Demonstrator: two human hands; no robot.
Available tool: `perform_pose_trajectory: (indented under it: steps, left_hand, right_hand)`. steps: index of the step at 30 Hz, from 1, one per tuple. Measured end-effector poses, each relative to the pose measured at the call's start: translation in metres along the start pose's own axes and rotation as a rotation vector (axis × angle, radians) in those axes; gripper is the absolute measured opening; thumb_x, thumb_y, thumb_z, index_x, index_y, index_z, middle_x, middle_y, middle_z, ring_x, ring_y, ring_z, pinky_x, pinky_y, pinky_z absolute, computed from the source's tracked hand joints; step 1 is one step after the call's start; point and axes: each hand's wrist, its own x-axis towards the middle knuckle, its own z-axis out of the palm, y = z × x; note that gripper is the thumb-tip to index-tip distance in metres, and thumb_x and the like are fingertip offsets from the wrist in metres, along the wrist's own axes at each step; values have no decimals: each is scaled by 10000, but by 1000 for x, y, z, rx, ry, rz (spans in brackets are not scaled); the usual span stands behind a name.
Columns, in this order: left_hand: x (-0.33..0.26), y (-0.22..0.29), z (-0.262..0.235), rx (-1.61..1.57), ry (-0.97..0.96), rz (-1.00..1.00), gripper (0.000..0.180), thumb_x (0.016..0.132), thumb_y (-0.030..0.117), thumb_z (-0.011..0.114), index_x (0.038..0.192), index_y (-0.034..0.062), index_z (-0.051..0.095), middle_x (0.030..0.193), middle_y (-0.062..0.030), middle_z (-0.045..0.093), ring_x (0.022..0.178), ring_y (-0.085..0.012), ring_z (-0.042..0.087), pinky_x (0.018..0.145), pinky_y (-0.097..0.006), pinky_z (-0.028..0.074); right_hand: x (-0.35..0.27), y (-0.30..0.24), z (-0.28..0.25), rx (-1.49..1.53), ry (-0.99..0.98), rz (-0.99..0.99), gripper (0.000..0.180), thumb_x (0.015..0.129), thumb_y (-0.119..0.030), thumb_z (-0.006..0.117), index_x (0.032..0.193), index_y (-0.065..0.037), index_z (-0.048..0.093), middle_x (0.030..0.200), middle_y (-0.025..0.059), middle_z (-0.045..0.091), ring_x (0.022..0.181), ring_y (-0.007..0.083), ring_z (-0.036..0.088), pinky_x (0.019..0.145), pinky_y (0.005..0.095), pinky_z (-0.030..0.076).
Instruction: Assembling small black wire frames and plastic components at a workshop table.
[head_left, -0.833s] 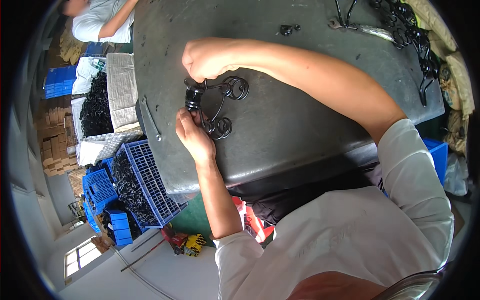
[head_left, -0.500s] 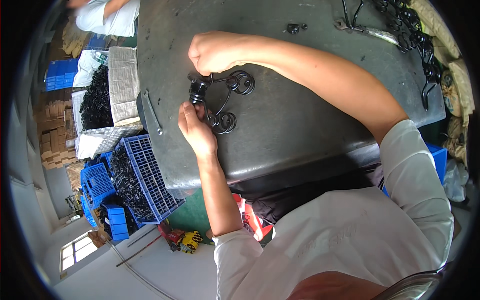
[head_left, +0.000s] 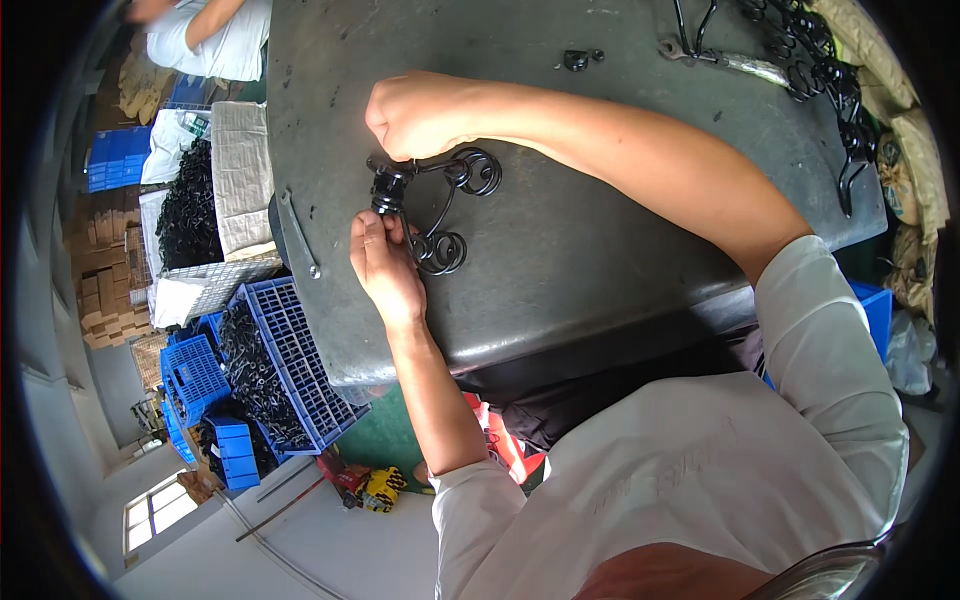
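Observation:
A black metal piece with coiled wire loops (head_left: pixel 440 252) is held over the left part of the dark table. Its thick ribbed cylinder (head_left: pixel 388 190) lies between my hands. My left hand (head_left: pixel 388 268) is closed round the near end of this piece, thumb and fingers pinching it just below the cylinder. Curled into a fist, my right hand (head_left: pixel 418 116) sits at the far end of the cylinder, the forearm reaching across the table. What the right fingers grip is hidden by the back of the hand.
An open-end wrench (head_left: pixel 299 235) lies by the table's left edge. Small black parts (head_left: pixel 577 60) lie farther back; another wrench (head_left: pixel 735 62) and a heap of black coiled pieces (head_left: pixel 820 65) are at right. Blue crates (head_left: pixel 300 345) stand left of the table. A co-worker's sleeve (head_left: pixel 235 50) shows far left.
The whole view has shifted slightly. Both hands stay on the black coiled piece, with hardly any movement against the table.

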Motion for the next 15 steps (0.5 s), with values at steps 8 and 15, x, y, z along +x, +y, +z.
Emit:
perform_pose_trajectory:
  steps: [8, 15]
  left_hand:
    - [0, 0, 6, -39, 54, -22, 244, 1027, 183, 477, 797, 102, 488, 725, 45, 444, 642, -26, 386, 547, -189, 298]
    - [0, -2, 7, -43, 77, 14, 245, 1018, 180, 489, 787, 98, 479, 743, 48, 444, 673, -36, 395, 597, -194, 327]
  right_hand:
    - [-4, -3, 4, -115, 70, -78, 79, 689, 60, 583, 718, 25, 647, 698, 197, 645, 696, 322, 651, 617, 438, 483]
    - [-6, -9, 8, -173, 97, -136, 72, 708, 21, 629, 760, 36, 676, 777, 228, 677, 817, 363, 688, 719, 450, 525]
